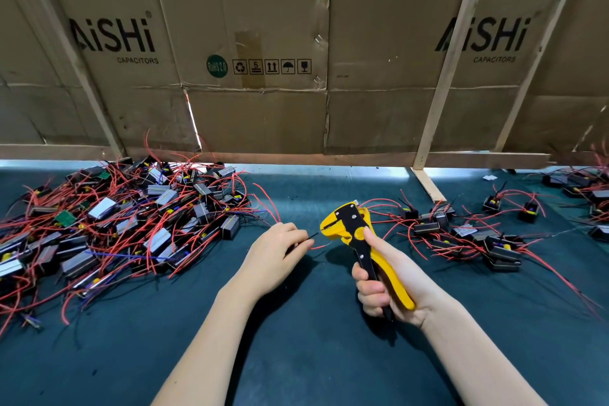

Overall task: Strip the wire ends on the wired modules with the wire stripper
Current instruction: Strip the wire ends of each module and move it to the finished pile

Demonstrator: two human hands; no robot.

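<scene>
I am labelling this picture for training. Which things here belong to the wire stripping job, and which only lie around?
Belong to the job:
- wire stripper, gripped by the right hand
- red wire, pinched by the left hand, its end at the stripper's head
- big module pile
- smaller module pile

Just lying about:
- cardboard wall
- wooden slats
- green table mat

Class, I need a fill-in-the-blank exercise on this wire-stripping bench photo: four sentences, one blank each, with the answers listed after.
1. The right hand grips the yellow and black wire ____.
2. The left hand pinches thin wires beside the tool's ____.
3. The larger pile of modules lies on the person's ____ side.
4. Most of the wires on the modules are ____ in colour.

Answers: stripper; head; left; red
</scene>
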